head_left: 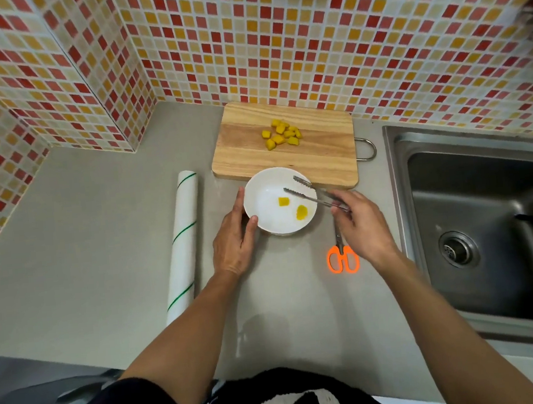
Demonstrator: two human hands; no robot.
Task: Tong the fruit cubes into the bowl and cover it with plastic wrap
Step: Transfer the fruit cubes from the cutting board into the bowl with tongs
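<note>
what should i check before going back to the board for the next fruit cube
1. Tongs empty and open: ok, the tips are apart over the bowl with nothing between them.
2. Right hand grip on the tongs' handle end: ok.
3. Bowl steadied: ok, the left hand rests against its left rim.
4. Cubes already dropped: ok, two yellow pieces lie inside the bowl.
5. Fruit cubes left to move: ok, a cluster sits on the cutting board behind the bowl.
6. Plastic wrap roll and scissors ready for covering: ok, roll lies left of the bowl, scissors to the right of it.
</note>
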